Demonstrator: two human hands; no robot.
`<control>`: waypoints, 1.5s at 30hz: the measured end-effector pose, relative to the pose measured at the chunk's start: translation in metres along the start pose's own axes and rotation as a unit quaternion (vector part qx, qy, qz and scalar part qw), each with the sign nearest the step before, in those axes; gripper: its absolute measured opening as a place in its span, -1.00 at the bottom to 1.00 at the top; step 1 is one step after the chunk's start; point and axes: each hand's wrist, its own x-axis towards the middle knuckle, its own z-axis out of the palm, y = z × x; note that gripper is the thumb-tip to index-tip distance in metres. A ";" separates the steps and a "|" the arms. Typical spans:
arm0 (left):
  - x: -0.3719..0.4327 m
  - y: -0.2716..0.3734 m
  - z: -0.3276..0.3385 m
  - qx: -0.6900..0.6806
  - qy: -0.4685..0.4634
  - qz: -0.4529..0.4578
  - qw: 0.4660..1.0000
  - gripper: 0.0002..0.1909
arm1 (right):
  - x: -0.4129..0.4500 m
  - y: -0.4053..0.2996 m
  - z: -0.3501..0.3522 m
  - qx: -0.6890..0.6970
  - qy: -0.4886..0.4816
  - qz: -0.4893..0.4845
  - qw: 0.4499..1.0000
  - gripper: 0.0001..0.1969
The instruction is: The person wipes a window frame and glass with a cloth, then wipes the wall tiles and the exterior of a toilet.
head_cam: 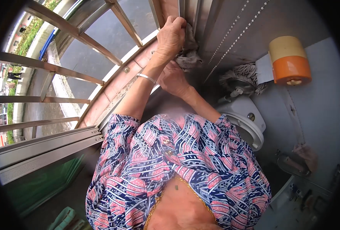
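Observation:
A grey, rumpled cloth (189,59) hangs beside the window frame at the top centre. My left hand (172,36), with a silver bangle on its wrist, is closed in a fist against the frame, and the cloth comes out at its right side. Just below it, my right hand (174,78) has bent fingers at the cloth's lower left edge; whether they grip it is hidden. Under both arms runs the pink tiled window ledge (118,82).
Metal window bars (83,37) stand at the left, above a sliding-window frame (49,155). At the right are a white toilet (242,115), a mop head (239,76), an orange and cream dispenser (291,64) and a glass shelf (296,198). Beaded chains (236,40) hang near my hands.

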 end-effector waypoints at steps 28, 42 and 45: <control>-0.034 -0.044 -0.067 -0.015 -0.378 0.079 0.922 -0.74 | -0.005 -0.049 -0.006 0.036 -0.029 -0.060 0.997 -0.69; -0.123 -0.046 -0.184 0.062 -0.342 -0.099 0.932 -0.68 | -0.005 -0.060 0.004 0.195 0.117 -0.246 0.942 -0.91; -0.143 -0.040 -0.207 0.049 -0.334 -0.182 0.923 -0.68 | -0.018 -0.051 -0.025 0.170 0.103 -0.060 0.978 -0.69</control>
